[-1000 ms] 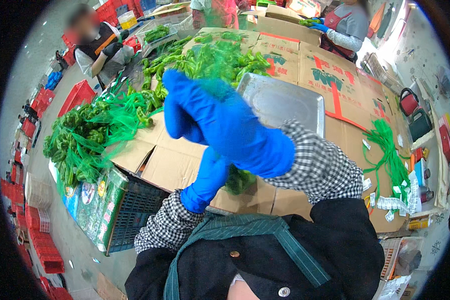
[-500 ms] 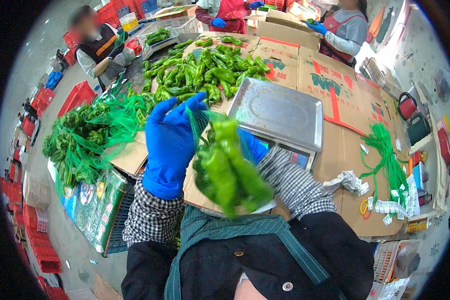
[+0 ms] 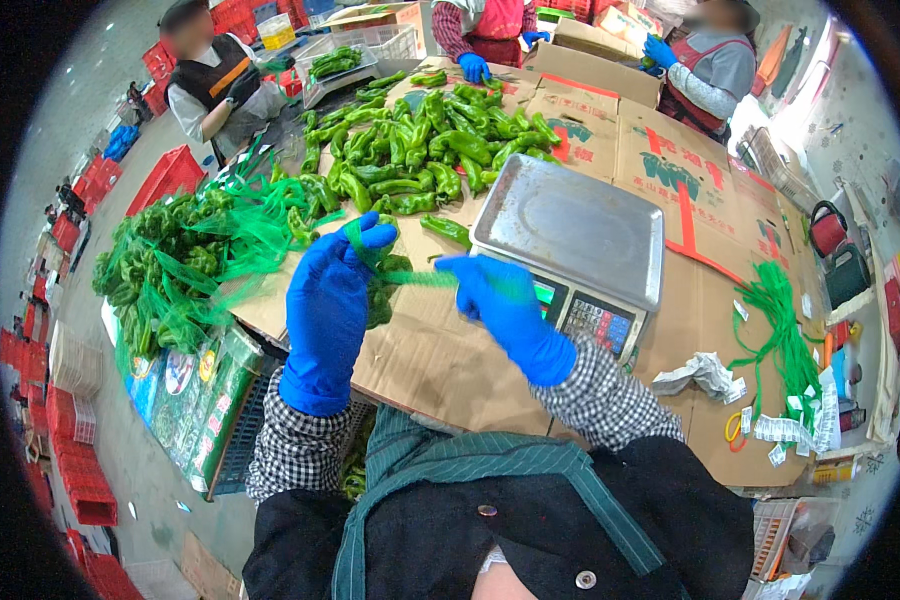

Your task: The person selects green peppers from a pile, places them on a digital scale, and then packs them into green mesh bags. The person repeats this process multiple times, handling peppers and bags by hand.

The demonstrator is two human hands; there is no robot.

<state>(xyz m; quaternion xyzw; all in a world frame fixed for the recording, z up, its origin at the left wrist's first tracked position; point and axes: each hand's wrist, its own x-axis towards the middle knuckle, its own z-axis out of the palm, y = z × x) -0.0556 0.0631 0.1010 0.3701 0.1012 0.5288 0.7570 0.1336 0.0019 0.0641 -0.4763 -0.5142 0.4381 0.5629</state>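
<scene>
Both my hands wear blue gloves. My left hand [image 3: 328, 305] is closed around the green mesh bag [image 3: 420, 279], with its fingers wrapped in the netting. Stretched sideways, a strand of the mesh runs to my right hand [image 3: 510, 310], whose fingers pinch its end; that hand is slightly blurred. Green peppers [image 3: 379, 303] in the bag hang beside my left palm, mostly hidden behind it. A digital scale [image 3: 570, 230] with a metal tray stands just beyond my right hand. Past my hands lies a heap of loose green peppers [image 3: 420, 150] on the cardboard-covered table [image 3: 440, 365].
Filled mesh bags of peppers [image 3: 175, 260] are piled at the left. On the right lie a bundle of green mesh [image 3: 775, 325], crumpled paper [image 3: 700, 377], labels [image 3: 785, 430] and orange-handled scissors [image 3: 735, 432]. Several people [image 3: 705, 75] stand across the table.
The pepper-filled bag has swung from in front of my chest to behind my left hand. My right hand has come out from behind it and pulls the mesh taut to the right.
</scene>
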